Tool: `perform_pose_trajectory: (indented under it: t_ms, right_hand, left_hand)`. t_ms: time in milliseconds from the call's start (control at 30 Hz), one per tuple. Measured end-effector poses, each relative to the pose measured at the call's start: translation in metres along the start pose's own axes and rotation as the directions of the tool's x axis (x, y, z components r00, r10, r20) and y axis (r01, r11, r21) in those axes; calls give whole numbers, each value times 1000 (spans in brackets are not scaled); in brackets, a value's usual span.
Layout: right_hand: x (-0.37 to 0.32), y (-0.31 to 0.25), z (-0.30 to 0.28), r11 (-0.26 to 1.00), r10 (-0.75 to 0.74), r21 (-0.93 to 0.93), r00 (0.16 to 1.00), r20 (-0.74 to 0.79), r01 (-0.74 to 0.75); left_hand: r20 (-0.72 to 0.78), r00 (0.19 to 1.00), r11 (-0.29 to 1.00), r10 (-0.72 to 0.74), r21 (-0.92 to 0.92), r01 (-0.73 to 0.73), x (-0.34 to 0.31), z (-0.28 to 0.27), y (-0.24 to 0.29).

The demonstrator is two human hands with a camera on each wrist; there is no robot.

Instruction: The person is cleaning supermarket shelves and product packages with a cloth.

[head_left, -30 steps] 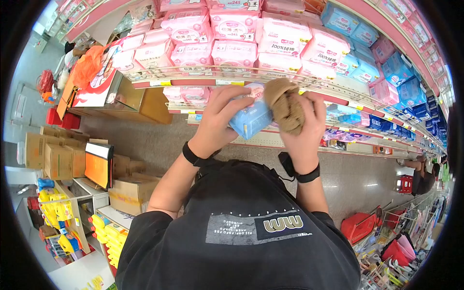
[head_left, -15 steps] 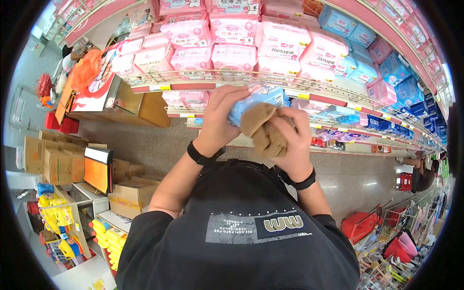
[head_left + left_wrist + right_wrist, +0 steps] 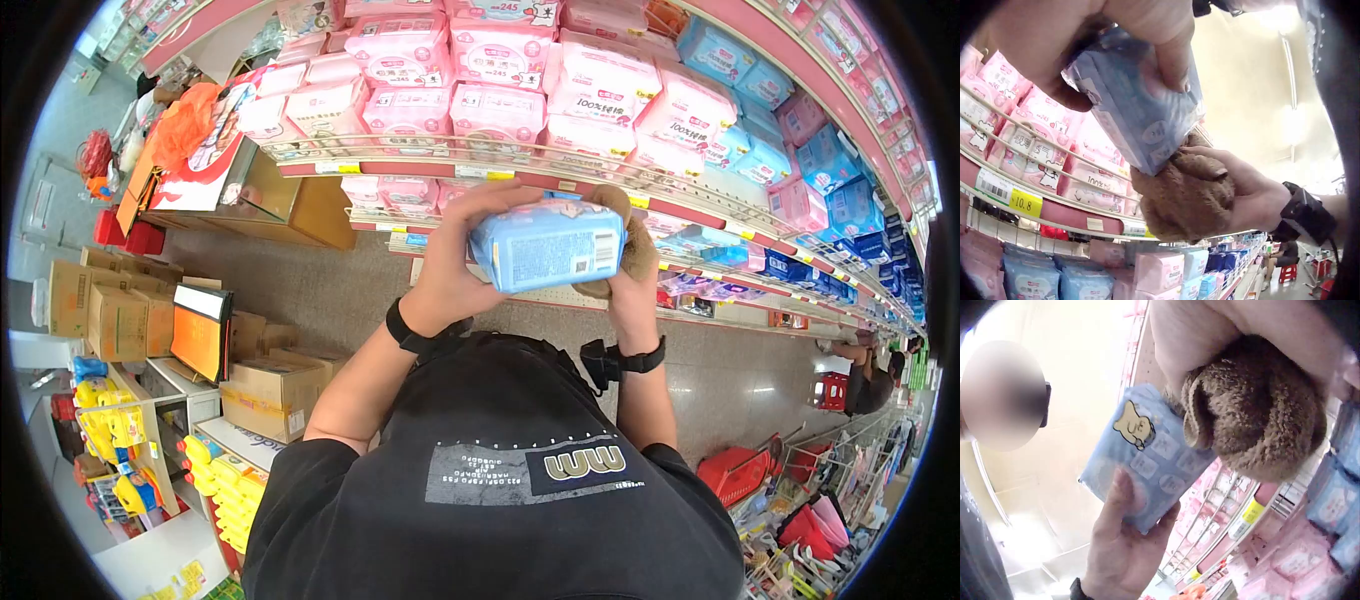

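Observation:
My left hand (image 3: 452,258) grips a blue soft pack of sanitary pads (image 3: 550,248) by one end, in front of the shelf. In the head view its printed side with a barcode faces up toward me. A crumpled brown towel (image 3: 1188,197) is bunched in my right hand (image 3: 1254,187), against the pack's other end. The right wrist view shows a cartoon bear on the pack (image 3: 1154,456), with the left thumb lying across that face. Part of the towel is hidden behind the pack in the head view.
Pink packs (image 3: 500,115) fill the shelf ahead behind a wire rail (image 3: 400,155); blue packs (image 3: 720,50) stand farther right. Cardboard boxes (image 3: 270,395) are stacked at the left. A red basket (image 3: 735,472) and a person (image 3: 875,380) are in the aisle at the right.
The pack has turned so its barcode side faces me. The towel passed across its near side and now sits at its right end, partly behind it.

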State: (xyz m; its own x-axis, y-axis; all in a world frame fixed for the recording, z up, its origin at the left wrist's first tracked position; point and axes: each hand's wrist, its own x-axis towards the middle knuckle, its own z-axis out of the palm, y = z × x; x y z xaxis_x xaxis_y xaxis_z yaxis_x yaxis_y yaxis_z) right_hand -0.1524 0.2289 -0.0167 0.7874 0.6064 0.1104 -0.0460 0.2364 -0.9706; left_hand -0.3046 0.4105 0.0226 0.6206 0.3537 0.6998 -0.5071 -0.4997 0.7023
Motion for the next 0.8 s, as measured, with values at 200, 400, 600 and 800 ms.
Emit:
perform_pose_trajectory:
  t_ms: [200, 400, 600, 800]
  right_hand:
    - [-1, 2, -2, 960, 73, 271, 997, 13, -74]
    - [-15, -2, -15, 949, 123, 277, 985, 120, -152]
    - [-17, -1, -11, 986, 63, 149, 992, 110, -79]
    - [-9, -28, 5, 975, -175, -67, 923, 343, 210]
  left_hand:
    - [156, 942, 917, -298, -226, 328, -3, -5, 10]
    - [29, 878, 851, -477, -236, 470, -6, 0, -5]
    - [94, 823, 775, -561, -289, 562, -3, 4, -6]
    - [253, 856, 834, -451, -221, 505, -7, -2, 3]
